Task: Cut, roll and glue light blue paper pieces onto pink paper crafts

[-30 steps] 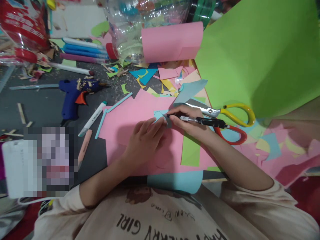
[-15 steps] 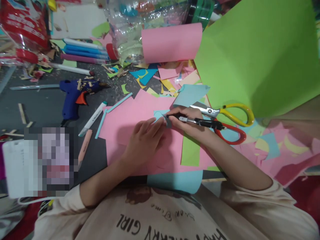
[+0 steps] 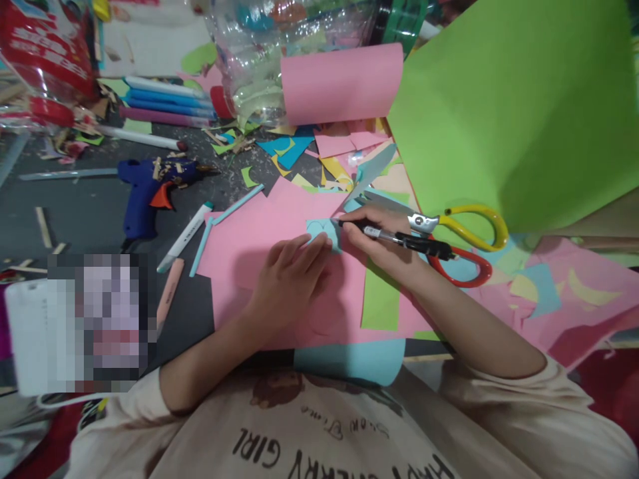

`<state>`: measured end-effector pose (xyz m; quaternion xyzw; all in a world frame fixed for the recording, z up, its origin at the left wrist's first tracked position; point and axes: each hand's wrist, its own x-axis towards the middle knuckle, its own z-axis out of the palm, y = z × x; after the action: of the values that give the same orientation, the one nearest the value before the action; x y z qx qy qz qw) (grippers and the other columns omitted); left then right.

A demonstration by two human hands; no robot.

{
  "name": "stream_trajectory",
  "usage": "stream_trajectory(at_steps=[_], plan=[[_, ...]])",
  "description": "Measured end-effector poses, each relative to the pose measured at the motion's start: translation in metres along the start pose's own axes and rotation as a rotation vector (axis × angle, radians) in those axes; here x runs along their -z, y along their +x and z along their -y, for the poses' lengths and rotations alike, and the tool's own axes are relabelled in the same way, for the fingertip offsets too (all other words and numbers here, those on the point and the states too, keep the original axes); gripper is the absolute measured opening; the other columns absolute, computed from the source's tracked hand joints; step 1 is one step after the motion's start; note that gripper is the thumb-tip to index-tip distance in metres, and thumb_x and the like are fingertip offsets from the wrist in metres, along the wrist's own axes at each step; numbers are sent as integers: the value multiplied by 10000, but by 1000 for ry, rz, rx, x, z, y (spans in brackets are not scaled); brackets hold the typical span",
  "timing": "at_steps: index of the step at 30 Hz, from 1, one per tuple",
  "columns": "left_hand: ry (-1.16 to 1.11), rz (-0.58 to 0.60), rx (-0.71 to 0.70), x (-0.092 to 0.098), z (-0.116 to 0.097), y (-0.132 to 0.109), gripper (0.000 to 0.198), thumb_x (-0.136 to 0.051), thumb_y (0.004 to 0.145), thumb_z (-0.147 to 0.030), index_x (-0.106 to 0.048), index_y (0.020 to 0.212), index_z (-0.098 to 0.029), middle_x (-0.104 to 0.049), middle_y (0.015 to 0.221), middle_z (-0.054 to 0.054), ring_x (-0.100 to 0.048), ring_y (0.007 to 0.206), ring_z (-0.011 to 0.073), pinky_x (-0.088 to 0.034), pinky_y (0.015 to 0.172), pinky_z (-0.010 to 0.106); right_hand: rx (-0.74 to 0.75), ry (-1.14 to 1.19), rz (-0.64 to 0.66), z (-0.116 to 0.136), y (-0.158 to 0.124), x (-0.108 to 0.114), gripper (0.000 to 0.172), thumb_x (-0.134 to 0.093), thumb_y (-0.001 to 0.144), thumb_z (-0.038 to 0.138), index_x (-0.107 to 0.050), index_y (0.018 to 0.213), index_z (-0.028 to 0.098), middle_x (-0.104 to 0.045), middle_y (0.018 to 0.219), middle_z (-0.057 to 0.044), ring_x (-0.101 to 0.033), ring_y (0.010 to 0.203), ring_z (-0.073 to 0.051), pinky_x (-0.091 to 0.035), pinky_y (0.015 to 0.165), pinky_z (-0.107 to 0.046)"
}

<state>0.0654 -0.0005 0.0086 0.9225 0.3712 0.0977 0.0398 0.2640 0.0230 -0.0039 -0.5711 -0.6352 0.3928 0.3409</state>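
Second curve shows on the small blue paper

The right hand is closed in a writing grip, thumb and fingers pinched around a black pen. The pen's tip is at the right end of the small blue paper; half a second ago it was further left, close to the left hand's fingertips. Where one rounded outline was visible then, two now sit side by side, and the right hand has shifted slightly with the pen.

The left hand lies palm down, fingers loosely extended and a little bent, gripping nothing that can be seen. Its fingertips rest on the near part of the small blue paper, much as before.

That paper lies on a pink sheet, with a green strip just below the right wrist. Beyond the right hand, a curled blue paper now stands steeper and looks narrower than it did. The scissors lie behind the right hand, which now covers more of their blades.

Further out, a white marker and a blue glue gun lie to the left, a pink paper roll lies at the far side against a clear bottle, and a large green sheet fills the far right.
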Motion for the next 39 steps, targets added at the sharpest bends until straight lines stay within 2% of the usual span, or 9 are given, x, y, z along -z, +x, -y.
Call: stream_trajectory(at_steps=[6,12,17,21,27,31,35,39], plan=[[-11,-19,6,-1,0,-1,345,-437,989,-234,-584,1279,-118,-690,1249,105,-608,1132,225,-479,924,351,26,-1,67,1,0,1,103,-608,852,243,-710,845,241,-728,821,-34,-687,772,-189,-559,751,-344],[-26,18,5,-1,0,-1,346,-446,980,-217,-575,1293,-149,-678,1268,103,-599,1168,232,-469,947,358,27,-6,-74,-2,-4,1,115,-597,870,268,-712,865,263,-733,826,-10,-695,788,-192,-570,761,-346],[-42,8,10,-2,0,-1,347,-458,981,-226,-567,1297,-132,-678,1262,109,-601,1165,232,-458,949,352,-8,-24,9,0,-1,1,89,-600,853,267,-686,853,245,-726,791,-30,-686,723,-200,-564,689,-357],[-35,8,9,-2,0,-1,347,-444,986,-227,-567,1298,-137,-675,1270,104,-596,1167,230,-460,948,355,9,-15,-42,1,0,1,83,-585,840,248,-661,805,256,-738,840,-30,-700,799,-209,-573,770,-371],[-37,12,8,-2,0,-2,359,-420,986,-218,-567,1298,-119,-673,1269,118,-584,1166,232,-476,941,366,4,-12,-88,1,-1,-1,108,-577,825,283,-656,767,239,-689,673,5,-655,627,-171,-529,608,-320],[-51,14,12,-4,0,-3,371,-412,983,-216,-562,1312,-131,-658,1292,127,-576,1176,241,-481,946,383,9,-19,-105,-1,-1,-1,123,-578,817,280,-640,718,242,-688,669,12,-638,605,-161,-517,597,-317],[-28,-3,2,-2,0,-2,339,-434,985,-216,-582,1278,-135,-677,1265,103,-596,1158,228,-470,941,354,-6,-17,-89,-2,-1,0,116,-585,827,280,-641,729,250,-684,695,5,-630,628,-161,-522,610,-316],[7,-2,-4,-1,0,-1,332,-422,995,-228,-586,1268,-133,-685,1263,86,-609,1137,220,-470,930,342,-12,-29,-96,0,0,1,142,-579,816,283,-624,685,249,-652,636,3,-600,588,-166,-495,576,-323]])
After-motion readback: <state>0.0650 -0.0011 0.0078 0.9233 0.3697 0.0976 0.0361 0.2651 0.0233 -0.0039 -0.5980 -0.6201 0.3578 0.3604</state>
